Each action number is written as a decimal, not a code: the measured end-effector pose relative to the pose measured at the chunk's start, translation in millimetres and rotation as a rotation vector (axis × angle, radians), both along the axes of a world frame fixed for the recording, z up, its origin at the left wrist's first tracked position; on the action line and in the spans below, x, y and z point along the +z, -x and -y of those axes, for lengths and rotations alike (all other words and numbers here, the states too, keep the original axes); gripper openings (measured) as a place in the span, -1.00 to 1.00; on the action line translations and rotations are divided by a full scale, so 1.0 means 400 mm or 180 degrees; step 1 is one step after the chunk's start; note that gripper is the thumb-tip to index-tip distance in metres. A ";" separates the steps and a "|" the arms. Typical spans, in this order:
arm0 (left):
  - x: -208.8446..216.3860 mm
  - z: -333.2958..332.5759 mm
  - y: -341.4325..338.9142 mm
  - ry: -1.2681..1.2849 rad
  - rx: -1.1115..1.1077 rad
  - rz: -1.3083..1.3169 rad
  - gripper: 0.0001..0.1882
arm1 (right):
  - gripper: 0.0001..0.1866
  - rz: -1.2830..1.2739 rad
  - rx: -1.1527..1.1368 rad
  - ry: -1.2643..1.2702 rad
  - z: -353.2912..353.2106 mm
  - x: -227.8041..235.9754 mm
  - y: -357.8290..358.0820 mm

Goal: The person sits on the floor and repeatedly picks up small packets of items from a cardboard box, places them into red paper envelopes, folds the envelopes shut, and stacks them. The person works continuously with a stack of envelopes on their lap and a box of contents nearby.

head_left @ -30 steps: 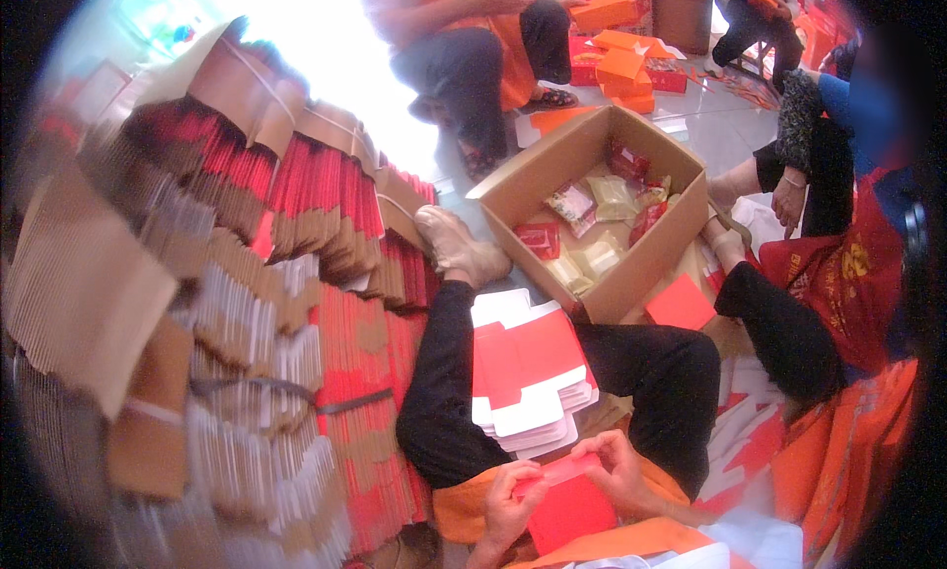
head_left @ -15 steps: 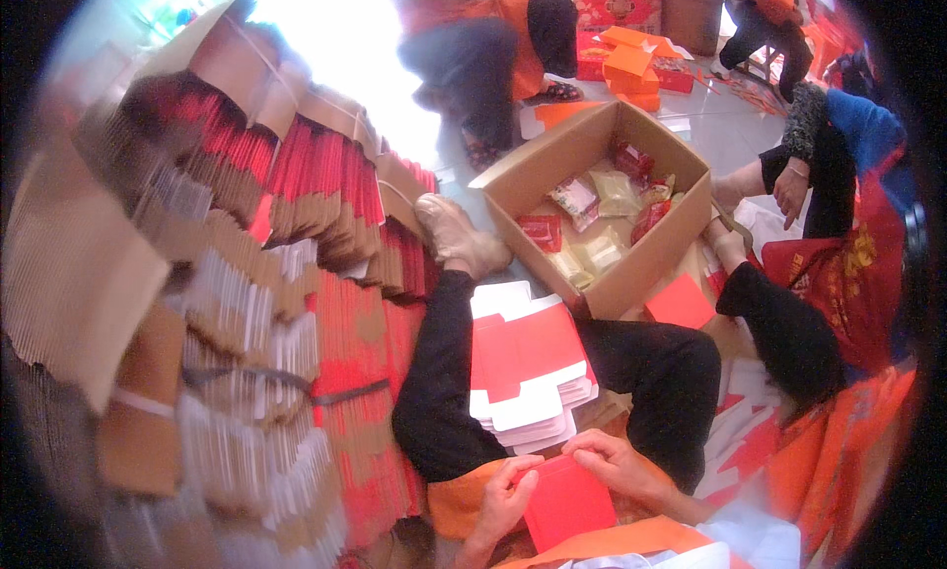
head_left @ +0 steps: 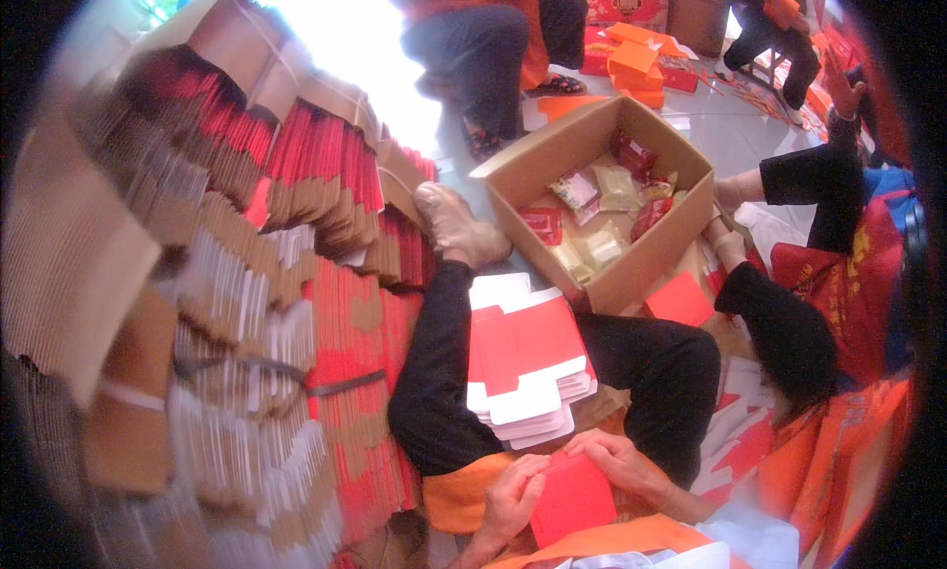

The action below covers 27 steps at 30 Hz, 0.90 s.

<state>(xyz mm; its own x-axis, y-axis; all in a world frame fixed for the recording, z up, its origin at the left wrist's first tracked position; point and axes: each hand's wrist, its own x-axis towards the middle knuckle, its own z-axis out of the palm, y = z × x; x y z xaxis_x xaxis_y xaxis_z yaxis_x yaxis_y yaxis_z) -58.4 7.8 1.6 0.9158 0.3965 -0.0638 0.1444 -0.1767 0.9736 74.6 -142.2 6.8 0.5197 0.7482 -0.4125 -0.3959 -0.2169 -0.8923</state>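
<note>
At my lap, a small red carton [head_left: 572,507] sits between my hands. My left hand [head_left: 513,495] pinches its upper left corner, thumb pressed against the side. Curled over the carton's top edge are the fingers of my right hand [head_left: 612,462]. Just beyond them, a stack of flat red-and-white carton blanks [head_left: 525,357] lies between my legs, neither hand touching it. How far the carton is folded is hard to make out.
Ahead stands an open cardboard box [head_left: 656,258] holding several small packets [head_left: 619,189]. Bundled flat cartons [head_left: 345,342] are piled high along my left. Another person's leg [head_left: 779,318] stretches in from the right, near a loose red carton piece [head_left: 681,300]. Orange boxes [head_left: 636,66] lie farther back.
The carton has turned slightly in my hands, and my left hand has shifted a little rightward. At the right, another person's hand has lifted away from beside their leg.
</note>
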 end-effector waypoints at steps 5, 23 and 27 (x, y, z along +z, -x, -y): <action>0.000 -0.031 -0.002 -0.0357 -0.0457 -0.0069 -0.78 | -0.78 0.1097 0.0526 -0.0537 0.019 -0.021 -0.021; 0.020 -0.222 -0.072 0.1039 0.1658 0.0006 -0.41 | -0.59 0.4057 0.2148 0.2129 -0.415 -0.264 -0.910; 0.026 -0.223 -0.056 0.1242 0.1849 0.0027 -0.47 | -0.58 0.3854 0.2759 0.2664 -0.466 -0.418 -0.913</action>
<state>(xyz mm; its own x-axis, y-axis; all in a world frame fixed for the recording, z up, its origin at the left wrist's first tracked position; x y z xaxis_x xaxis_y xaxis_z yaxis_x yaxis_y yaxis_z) -36.0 96.8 11.9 0.5636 0.7716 -0.2950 0.1018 0.2895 0.9517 439.7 44.3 -160.4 0.3963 0.7599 -0.5152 0.8483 -0.5178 -0.1112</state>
